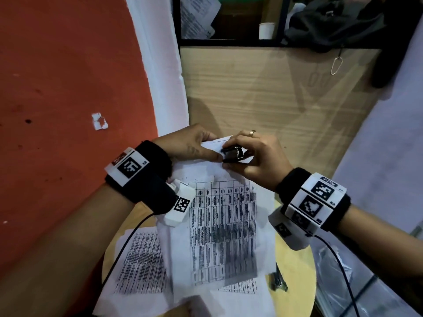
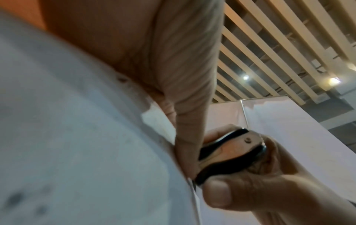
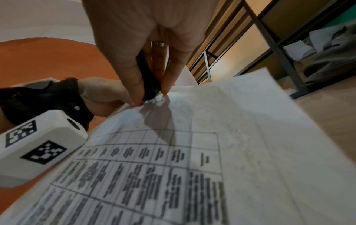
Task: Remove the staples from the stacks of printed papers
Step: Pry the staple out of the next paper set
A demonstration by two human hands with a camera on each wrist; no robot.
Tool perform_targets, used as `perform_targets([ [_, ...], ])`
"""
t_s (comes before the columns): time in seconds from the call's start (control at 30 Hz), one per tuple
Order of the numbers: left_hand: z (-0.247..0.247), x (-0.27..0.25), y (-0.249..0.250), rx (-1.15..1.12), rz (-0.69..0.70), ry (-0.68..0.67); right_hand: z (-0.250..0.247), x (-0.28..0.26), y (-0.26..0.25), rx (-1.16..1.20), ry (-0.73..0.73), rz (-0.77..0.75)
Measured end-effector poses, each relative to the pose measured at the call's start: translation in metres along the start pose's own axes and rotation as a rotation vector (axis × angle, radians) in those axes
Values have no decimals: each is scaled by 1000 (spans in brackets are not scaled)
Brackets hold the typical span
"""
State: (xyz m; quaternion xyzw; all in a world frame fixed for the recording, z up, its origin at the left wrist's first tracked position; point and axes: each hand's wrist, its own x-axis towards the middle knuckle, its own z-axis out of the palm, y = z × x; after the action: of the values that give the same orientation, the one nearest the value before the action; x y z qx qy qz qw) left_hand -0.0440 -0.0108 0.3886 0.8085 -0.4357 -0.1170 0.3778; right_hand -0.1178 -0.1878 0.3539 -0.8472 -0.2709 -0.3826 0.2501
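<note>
Your left hand (image 1: pixel 187 143) pinches the top corner of the printed stack (image 1: pixel 224 225), lifting it off the round table (image 1: pixel 295 266) so the staple stays reachable. Your right hand (image 1: pixel 256 154) squeezes the staple remover (image 1: pixel 232 154), its tip at that corner (the staple itself is too small to see). More papers (image 1: pixel 139 261) lie left; a wooden panel (image 1: pixel 274 92) stands beyond, leaving room to pull back.
</note>
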Motion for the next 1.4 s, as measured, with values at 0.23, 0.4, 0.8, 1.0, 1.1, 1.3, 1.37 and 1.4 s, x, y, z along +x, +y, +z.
perform_targets([
  [0.23,7,-2,-6,-157,7,137,4,-9,2,138,168,154],
  [0.4,7,2,-19,-40,-25,320,8,-21,13,178,259,273],
  [0.8,2,4,-59,277,-125,369,60,-90,62,22,-115,890],
  [1.0,-4,6,-80,253,-150,278,71,-90,60,336,-141,959],
  [1.1,-8,5,-79,176,-140,203,67,-81,62,633,-146,935],
  [1.3,-7,9,-80,30,-72,59,59,-69,67,966,-247,978],
  [1.37,-10,10,-85,23,-77,122,55,-67,71,951,-261,967],
  [1.4,-14,10,-89,16,-75,151,53,-67,73,937,-265,962],
])
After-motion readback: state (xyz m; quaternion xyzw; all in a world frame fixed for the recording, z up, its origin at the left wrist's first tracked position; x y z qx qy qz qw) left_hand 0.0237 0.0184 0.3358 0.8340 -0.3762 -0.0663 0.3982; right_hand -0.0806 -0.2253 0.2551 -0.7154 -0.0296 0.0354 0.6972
